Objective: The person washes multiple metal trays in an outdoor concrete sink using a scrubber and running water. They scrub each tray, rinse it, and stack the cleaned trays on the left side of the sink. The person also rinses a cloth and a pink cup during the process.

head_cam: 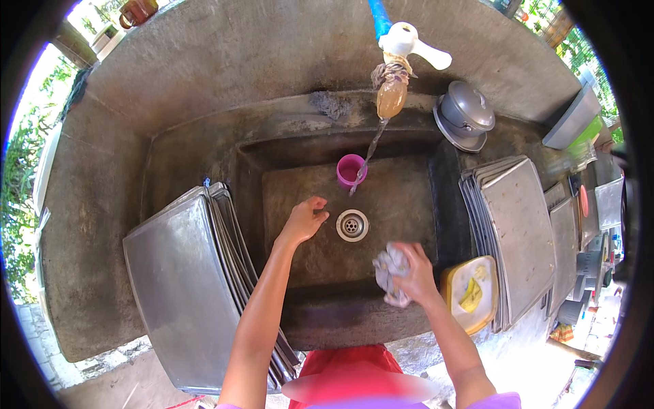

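Observation:
Over the concrete sink basin (306,260), my left hand (305,221) is held with its fingers loosely curled and nothing in them, left of the metal drain strainer (352,225). My right hand (415,276) grips a crumpled whitish cloth (391,271) above the basin's near right part. A pink plastic cup (347,176) stands in the basin behind the drain. Water runs from the white faucet (403,40), which has a cloth and plastic wrapped round its outlet, and falls at the cup's right side.
Stacked metal trays stand on the left (179,286) and right (518,235). By the right stack, a yellow-rimmed container (485,296) holds a yellow item. A lidded metal pot (467,110) sits at the back right, and a grey scouring pad (331,104) lies on the back ledge.

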